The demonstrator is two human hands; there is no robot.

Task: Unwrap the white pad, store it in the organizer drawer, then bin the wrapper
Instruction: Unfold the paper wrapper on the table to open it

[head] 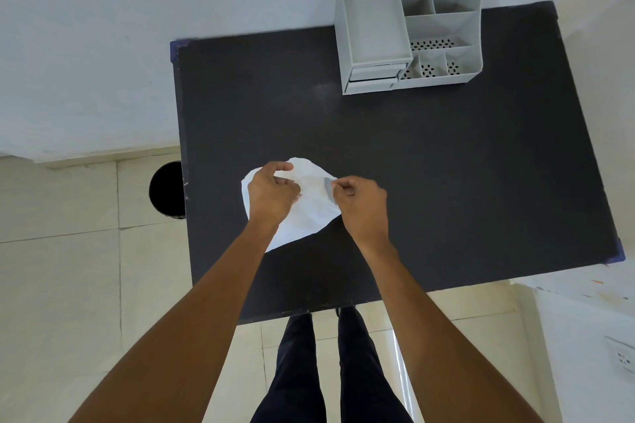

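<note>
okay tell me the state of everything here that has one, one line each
Pad: wrapper not yet off, held over the table.
Left hand: gripping the pad.
Right hand: pinching the pad's edge.
Organizer: upright, compartments empty.
Drawers: shut.
Bin: open top, contents not visible.

White pad, black table, grey organizer

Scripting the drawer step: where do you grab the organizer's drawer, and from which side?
Take the upper drawer by its front face at the near-left base of the organizer, coming from the person's side. The fronts face that way and both look shut; no handle is visible, so pinch the top edge.
</note>
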